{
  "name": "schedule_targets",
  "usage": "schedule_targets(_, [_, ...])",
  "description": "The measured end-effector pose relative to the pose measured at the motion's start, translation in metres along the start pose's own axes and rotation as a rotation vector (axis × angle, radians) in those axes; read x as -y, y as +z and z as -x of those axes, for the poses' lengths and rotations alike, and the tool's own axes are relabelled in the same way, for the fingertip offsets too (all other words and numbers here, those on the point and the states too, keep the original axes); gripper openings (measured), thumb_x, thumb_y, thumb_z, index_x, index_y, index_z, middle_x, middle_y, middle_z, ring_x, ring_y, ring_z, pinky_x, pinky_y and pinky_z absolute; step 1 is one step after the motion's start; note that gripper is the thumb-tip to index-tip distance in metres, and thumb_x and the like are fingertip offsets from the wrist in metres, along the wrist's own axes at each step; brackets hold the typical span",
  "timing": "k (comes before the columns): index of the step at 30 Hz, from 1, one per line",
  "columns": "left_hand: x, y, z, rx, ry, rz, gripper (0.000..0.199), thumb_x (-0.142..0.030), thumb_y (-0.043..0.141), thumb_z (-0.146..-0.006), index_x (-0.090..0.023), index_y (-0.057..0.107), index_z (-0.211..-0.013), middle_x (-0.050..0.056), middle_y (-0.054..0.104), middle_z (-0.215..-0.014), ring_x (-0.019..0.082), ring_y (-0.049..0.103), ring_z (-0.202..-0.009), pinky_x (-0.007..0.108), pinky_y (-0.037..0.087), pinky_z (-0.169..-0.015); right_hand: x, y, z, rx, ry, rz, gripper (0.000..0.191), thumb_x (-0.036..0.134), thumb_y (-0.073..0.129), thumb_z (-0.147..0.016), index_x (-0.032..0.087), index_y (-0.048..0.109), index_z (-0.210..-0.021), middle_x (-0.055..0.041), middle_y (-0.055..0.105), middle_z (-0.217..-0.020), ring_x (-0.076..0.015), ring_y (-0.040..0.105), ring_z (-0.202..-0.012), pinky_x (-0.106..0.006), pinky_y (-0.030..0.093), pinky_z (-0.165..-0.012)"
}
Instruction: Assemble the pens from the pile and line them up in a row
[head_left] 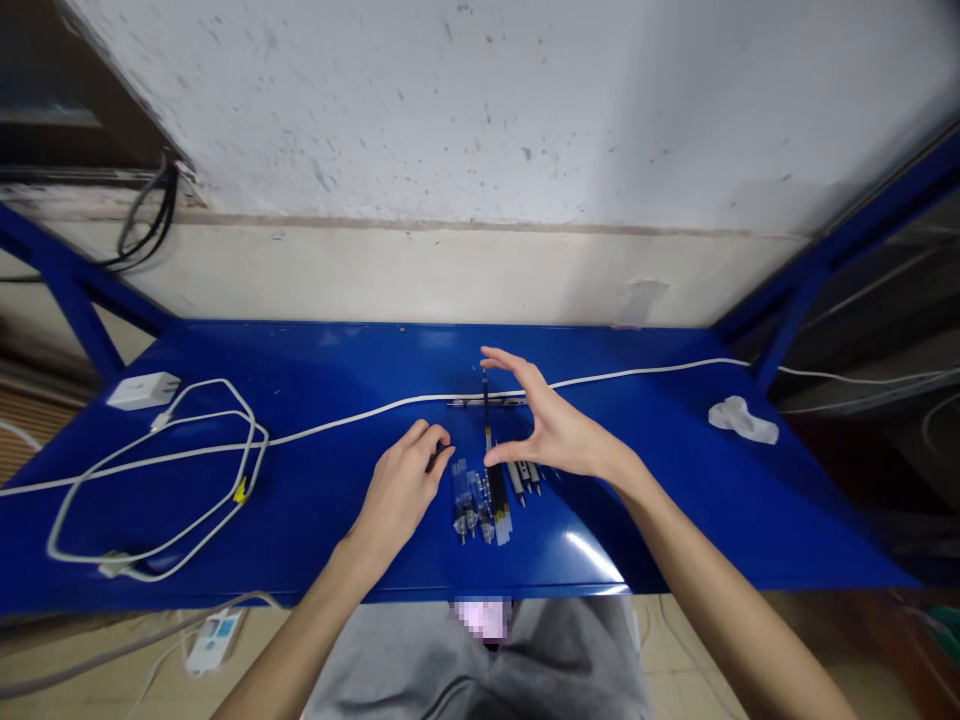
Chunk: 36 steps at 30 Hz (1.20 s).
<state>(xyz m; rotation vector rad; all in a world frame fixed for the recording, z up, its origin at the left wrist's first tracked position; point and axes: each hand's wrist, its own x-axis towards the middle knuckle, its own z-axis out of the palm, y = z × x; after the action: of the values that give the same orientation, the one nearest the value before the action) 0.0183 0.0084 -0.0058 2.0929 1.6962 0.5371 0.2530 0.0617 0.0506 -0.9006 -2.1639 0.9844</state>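
Note:
My right hand (544, 420) spans a thin pen refill (487, 405) lengthwise, the thumb at its near end and the fingertips at its far end. My left hand (405, 480) is closed, thumb against curled fingers, with a small dark piece (434, 458) in the pinch, too hidden to name. Between the hands lie clear pen barrels (465, 500) and a row of dark refills (499, 505) with pale ends. Grey pen parts with pointed tips (523, 480) lie partly under my right hand. A pen (469, 403) rests behind, beside the white cable.
A white cable (622, 374) crosses the blue table (337, 550). On the left are a looped cable (157, 495) and a white charger (142, 390). Crumpled white tissue (742, 420) sits on the right. A wall (450, 270) stands behind, and blue frame bars (799, 310) rise at the sides.

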Motion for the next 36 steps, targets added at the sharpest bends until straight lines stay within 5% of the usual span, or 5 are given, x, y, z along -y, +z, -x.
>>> schedule_targets(6, [-0.002, -0.003, 0.009, -0.095, -0.009, 0.168, 0.029, -0.037, 0.057, -0.103, -0.027, 0.058, -0.13, 0.003, 0.061, -0.117, 0.019, 0.064, -0.098, 0.031, 0.052, -0.086, -0.033, 0.008, -0.013, -0.085, 0.006, -0.082, 0.108, 0.062, 0.083, -0.076, 0.033, 0.022, -0.16, -0.0134, 0.039, -0.161, -0.0301, 0.035, -0.152, -0.059, 0.023, -0.127])
schedule_targets(18, [0.03, -0.001, 0.044, -0.135, 0.081, -0.113, 0.023, -0.036, 0.041, -0.108, -0.023, 0.06, -0.112, 0.006, 0.062, -0.11, 0.024, 0.061, -0.104, 0.04, 0.049, -0.094, -0.057, 0.019, -0.001, -0.189, -0.074, 0.24, 0.107, 0.065, 0.076, -0.081, 0.032, 0.017, -0.164, -0.0132, 0.035, -0.163, -0.0327, 0.034, -0.151, -0.059, 0.031, -0.125])
schedule_targets(25, [0.003, -0.02, -0.018, -0.341, 0.022, 0.058, 0.016, -0.027, 0.04, -0.107, -0.021, 0.054, -0.111, 0.005, 0.066, -0.103, 0.019, 0.065, -0.091, 0.032, 0.05, -0.081, -0.053, 0.023, -0.001, -0.285, -0.081, 0.326, 0.103, 0.066, 0.072, -0.084, 0.033, 0.016, -0.164, -0.0132, 0.033, -0.163, -0.0332, 0.032, -0.153, -0.061, 0.031, -0.125])
schedule_targets(31, [-0.016, -0.004, -0.095, -0.237, 0.466, 0.191, 0.05, 0.002, 0.035, -0.092, -0.019, 0.051, -0.135, 0.008, 0.065, -0.121, 0.016, 0.064, -0.105, 0.031, 0.054, -0.093, -0.056, 0.022, -0.001, -0.628, -0.113, 0.31, 0.097, 0.061, 0.076, -0.084, 0.034, 0.023, -0.161, -0.0129, 0.033, -0.161, -0.0336, 0.035, -0.152, -0.059, 0.036, -0.124])
schedule_targets(36, [-0.009, 0.012, -0.102, -0.225, 0.695, -0.004, 0.043, 0.001, 0.035, -0.096, -0.015, 0.06, -0.128, 0.009, 0.064, -0.102, 0.02, 0.061, -0.092, 0.037, 0.055, -0.083, -0.061, 0.014, -0.003, -0.749, -0.16, 0.378, 0.084, 0.055, 0.079, -0.083, 0.032, 0.04, -0.154, -0.0144, 0.036, -0.158, -0.0359, 0.041, -0.149, -0.06, 0.04, -0.122])
